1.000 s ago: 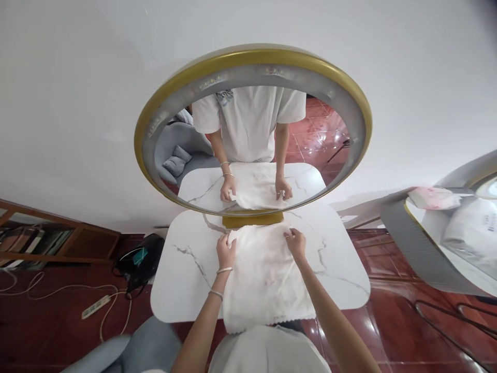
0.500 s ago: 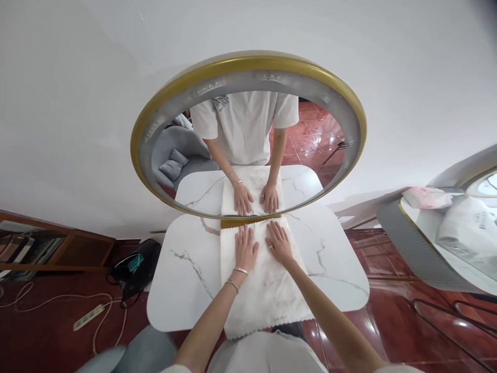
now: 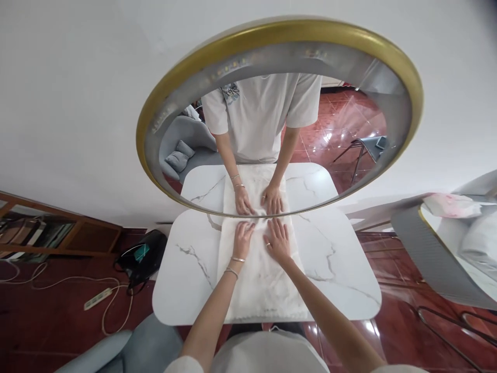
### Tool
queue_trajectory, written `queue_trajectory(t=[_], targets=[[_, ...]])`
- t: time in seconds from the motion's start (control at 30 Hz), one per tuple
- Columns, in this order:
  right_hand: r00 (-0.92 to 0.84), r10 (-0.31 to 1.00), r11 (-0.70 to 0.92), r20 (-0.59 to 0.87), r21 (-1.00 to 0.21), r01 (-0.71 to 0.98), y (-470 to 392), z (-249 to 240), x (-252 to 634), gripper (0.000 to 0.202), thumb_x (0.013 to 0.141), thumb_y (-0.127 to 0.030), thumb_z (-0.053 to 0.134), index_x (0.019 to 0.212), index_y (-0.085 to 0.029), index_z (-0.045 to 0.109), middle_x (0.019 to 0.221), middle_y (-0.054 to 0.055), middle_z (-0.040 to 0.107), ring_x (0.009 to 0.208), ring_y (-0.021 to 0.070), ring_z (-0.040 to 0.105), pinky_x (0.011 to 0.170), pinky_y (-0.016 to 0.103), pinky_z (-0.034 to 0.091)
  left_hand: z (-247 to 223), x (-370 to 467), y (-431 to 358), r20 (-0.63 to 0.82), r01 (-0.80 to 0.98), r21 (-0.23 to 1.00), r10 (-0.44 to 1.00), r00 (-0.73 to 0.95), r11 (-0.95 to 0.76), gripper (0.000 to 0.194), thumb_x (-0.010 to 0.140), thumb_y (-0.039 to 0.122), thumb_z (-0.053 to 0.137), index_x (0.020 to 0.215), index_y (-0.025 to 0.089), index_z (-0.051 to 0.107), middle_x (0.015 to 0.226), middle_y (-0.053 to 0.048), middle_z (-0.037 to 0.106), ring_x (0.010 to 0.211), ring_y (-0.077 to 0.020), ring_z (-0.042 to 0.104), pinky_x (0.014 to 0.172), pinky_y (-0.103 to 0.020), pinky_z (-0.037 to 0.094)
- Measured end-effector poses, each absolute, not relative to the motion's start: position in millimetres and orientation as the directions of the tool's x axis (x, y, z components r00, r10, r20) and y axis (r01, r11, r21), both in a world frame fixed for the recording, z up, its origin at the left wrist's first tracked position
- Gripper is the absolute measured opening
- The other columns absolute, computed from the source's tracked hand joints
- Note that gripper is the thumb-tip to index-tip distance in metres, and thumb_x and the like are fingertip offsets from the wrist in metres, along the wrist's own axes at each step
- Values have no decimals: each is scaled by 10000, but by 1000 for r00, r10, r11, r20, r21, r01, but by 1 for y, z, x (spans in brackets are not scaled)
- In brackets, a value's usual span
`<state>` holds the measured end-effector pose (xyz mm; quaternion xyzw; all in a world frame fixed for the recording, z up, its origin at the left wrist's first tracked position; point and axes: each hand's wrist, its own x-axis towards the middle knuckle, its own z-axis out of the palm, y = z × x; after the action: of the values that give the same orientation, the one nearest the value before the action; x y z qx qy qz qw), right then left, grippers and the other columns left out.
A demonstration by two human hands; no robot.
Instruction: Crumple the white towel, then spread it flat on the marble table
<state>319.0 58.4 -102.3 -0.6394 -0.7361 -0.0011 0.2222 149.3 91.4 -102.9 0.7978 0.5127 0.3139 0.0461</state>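
Note:
A long white towel [image 3: 267, 290] lies down the middle of the white marbled table [image 3: 341, 269], its far end reaching the mirror's base. My left hand [image 3: 243, 239] rests on the towel's far part, with fingers bent and drawn together at a small raised fold; whatever lies under the fingertips is hidden. Beside it, my right hand [image 3: 278, 241] lies flat on the towel, fingers apart, with a ring on one finger. Two bracelets circle my left wrist. Both hands and the towel also show as reflections in the round gold-rimmed mirror [image 3: 287, 36].
On the right stands a second table [image 3: 435, 254] with a tissue pack [image 3: 452, 205] and a white bag [image 3: 481, 235]. At the left are a wooden shelf [image 3: 89, 235], a black bag [image 3: 145, 254], a power strip [image 3: 98, 299] with cables and a grey-blue chair [image 3: 149, 344].
The towel has shifted away from me, covering the gold strip at the mirror's base. My left fingers have gone from flat to bent. The view has moved closer to the mirror.

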Motion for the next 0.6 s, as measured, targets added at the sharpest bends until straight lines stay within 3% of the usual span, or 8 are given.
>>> queue_trajectory(t=[0.17, 0.3, 0.43, 0.6], targets=[[-28, 938, 151, 344, -335, 930, 60, -104, 270, 610, 930, -291, 380, 1486, -138, 182, 1477, 165, 328, 1408, 302, 163, 1109, 568, 190, -95, 107, 96, 447, 794, 405, 856, 261, -453, 325, 941, 286, 432, 1227, 229, 576, 1168, -83, 594, 1176, -221, 496, 1012, -445, 444], [-124, 941, 230, 314, -326, 917, 60, -101, 243, 578, 931, -268, 362, 1477, -145, 222, 1461, 141, 372, 1416, 297, 144, 1113, 595, 145, -91, 85, 91, 424, 832, 390, 879, 219, -396, 384, 957, 298, 374, 1301, 209, 518, 1286, -97, 556, 1267, -223, 444, 1058, -433, 394], [-242, 927, 323, 285, -282, 904, 60, -94, 245, 534, 942, -319, 367, 1453, -179, 301, 1515, 109, 288, 1433, 279, 101, 1129, 562, 136, -88, 86, 81, 342, 879, 317, 907, 245, -357, 498, 955, 325, 349, 1424, 157, 345, 1475, -138, 361, 1398, -250, 267, 1111, -461, 307], [-296, 922, 356, 249, -248, 901, 53, -92, 297, 542, 954, -347, 363, 1470, -225, 252, 1539, 73, 231, 1439, 233, 101, 1142, 504, 163, -86, 131, 66, 250, 895, 262, 921, 298, -361, 659, 924, 443, 394, 1476, 143, 196, 1547, -155, 172, 1441, -289, 91, 1140, -535, 194]])
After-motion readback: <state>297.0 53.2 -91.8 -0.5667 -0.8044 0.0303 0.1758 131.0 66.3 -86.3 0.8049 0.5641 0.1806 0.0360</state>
